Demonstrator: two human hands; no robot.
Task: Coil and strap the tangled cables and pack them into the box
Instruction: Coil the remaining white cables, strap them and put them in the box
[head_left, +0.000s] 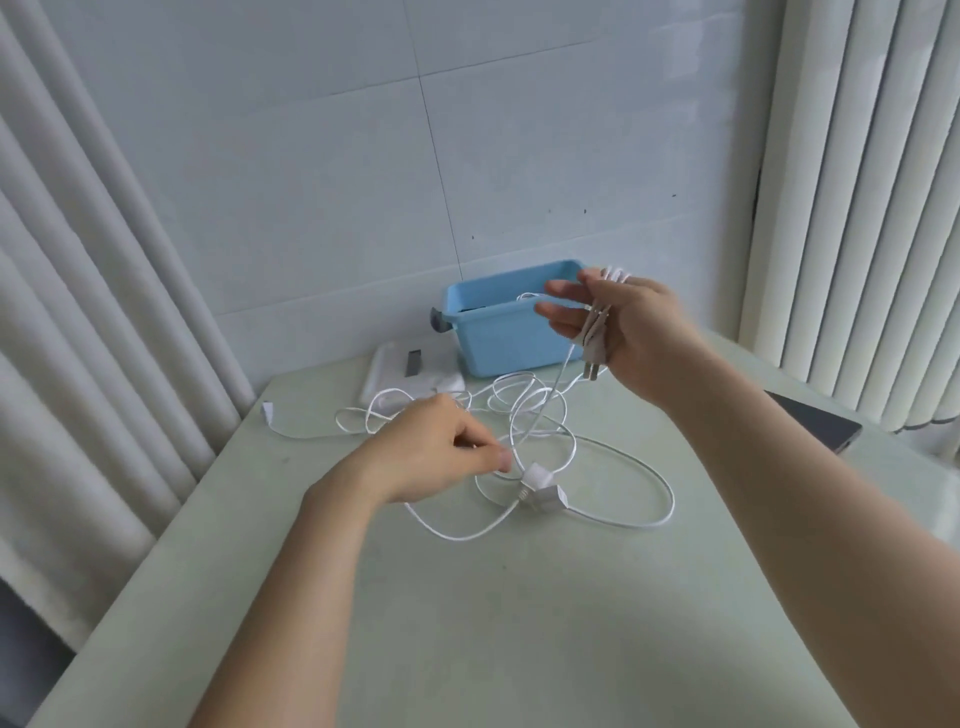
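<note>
A tangle of white cable (597, 447) lies looped over the middle of the pale green table (467, 623), with a white plug and adapter (540, 486) in it. My right hand (628, 322) is raised in front of the blue box (498, 332), with several turns of white cable wound around it and a plug hanging from the palm. A strand runs down from that hand into the tangle. My left hand (441, 452) is low over the tangle, thumb and finger pinching the cable beside the adapter.
A white flat pack with a dark strip (405, 371) lies left of the box. A dark phone or tablet (815, 426) sits at the table's right edge. White curtains hang on both sides, a tiled wall behind.
</note>
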